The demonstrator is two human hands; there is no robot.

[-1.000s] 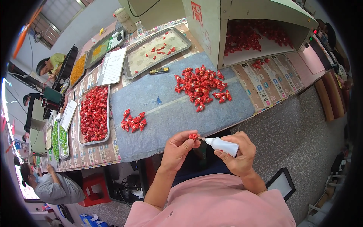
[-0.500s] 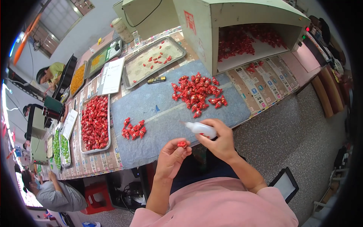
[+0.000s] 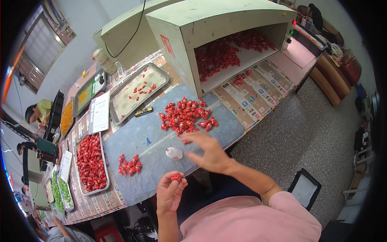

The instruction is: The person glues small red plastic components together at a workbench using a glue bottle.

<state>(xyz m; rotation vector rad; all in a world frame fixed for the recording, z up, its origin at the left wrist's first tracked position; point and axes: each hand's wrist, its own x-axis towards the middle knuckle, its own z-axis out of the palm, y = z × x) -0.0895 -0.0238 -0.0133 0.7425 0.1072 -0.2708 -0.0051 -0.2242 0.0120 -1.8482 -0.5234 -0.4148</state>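
**Small red piece pinched, bottle set down**

While the left hand [image 3: 169,193] pinches one small red piece [image 3: 175,176] at its fingertips, just off the near edge of the blue-grey mat [image 3: 137,141], the right hand [image 3: 207,153] hovers flat with fingers spread wide, holding nothing. Small white bottle [image 3: 173,153] stands on the mat just beside that hand, apart from it. Loose red pile [image 3: 185,117] lies toward the mat's far edge; smaller red cluster [image 3: 129,165] near its left side. Tray of red pieces [image 3: 90,161] sits past the mat's left edge. Piece looks light, rigid, glossy, likely slippery: fingertip pinch across its sides suits. Bottle looks light, squeezable; grip round the body.
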